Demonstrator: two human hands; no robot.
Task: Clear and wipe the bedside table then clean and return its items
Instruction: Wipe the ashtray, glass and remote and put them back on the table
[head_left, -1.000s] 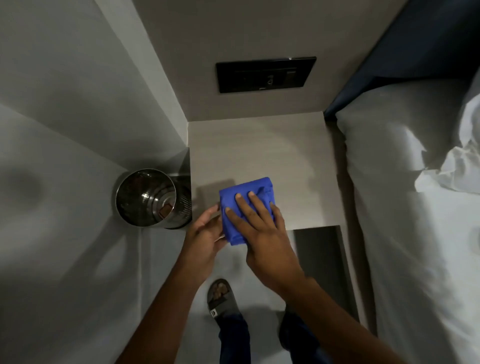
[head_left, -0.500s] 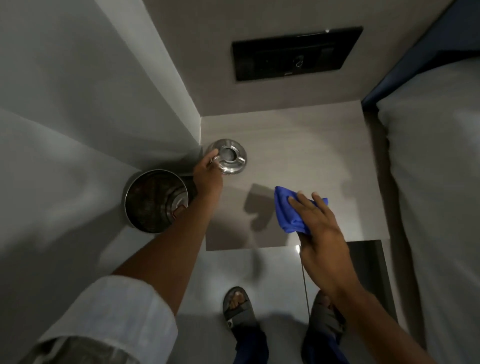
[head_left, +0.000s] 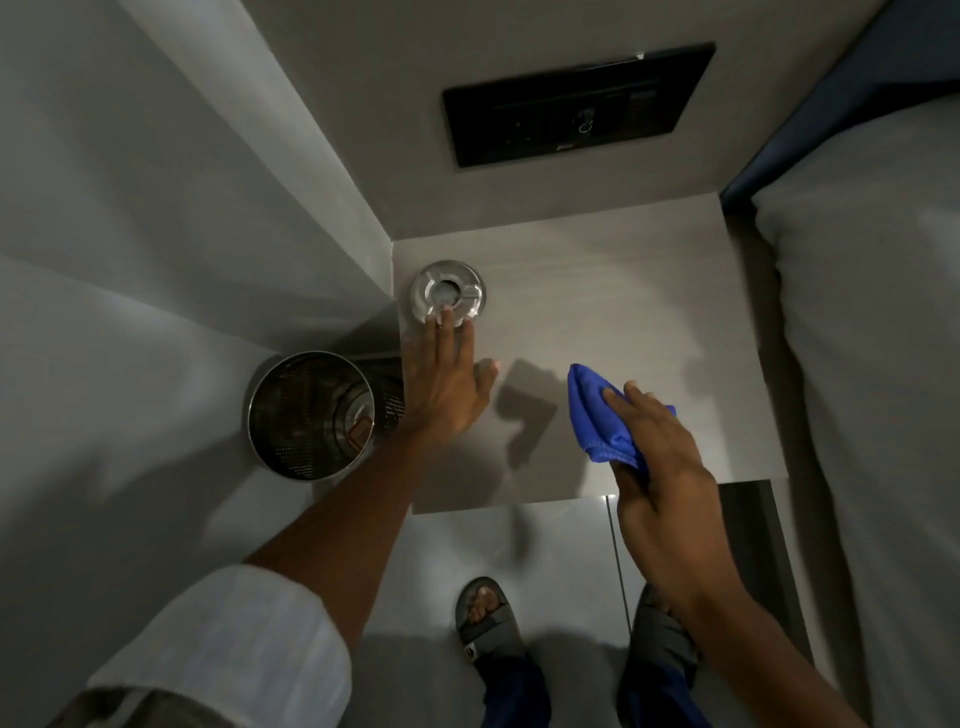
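Touching the round steel ashtray (head_left: 447, 295), fingertips (head_left: 445, 318); soft blue cloth (head_left: 602, 415) bunched.

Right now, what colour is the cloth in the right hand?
Bright blue cloth, clearest in the head view.

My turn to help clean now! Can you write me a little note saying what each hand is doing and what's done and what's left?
Left hand: open, fingertips resting on the near rim of the metal ashtray, not gripping it.
Right hand: holding the blue cloth above the bedside table.
Ashtray stands in the table's far left corner; the metal bin is on the floor to its left.
Done: ashtray is on the table.
Left: I cannot tell what else needs returning.
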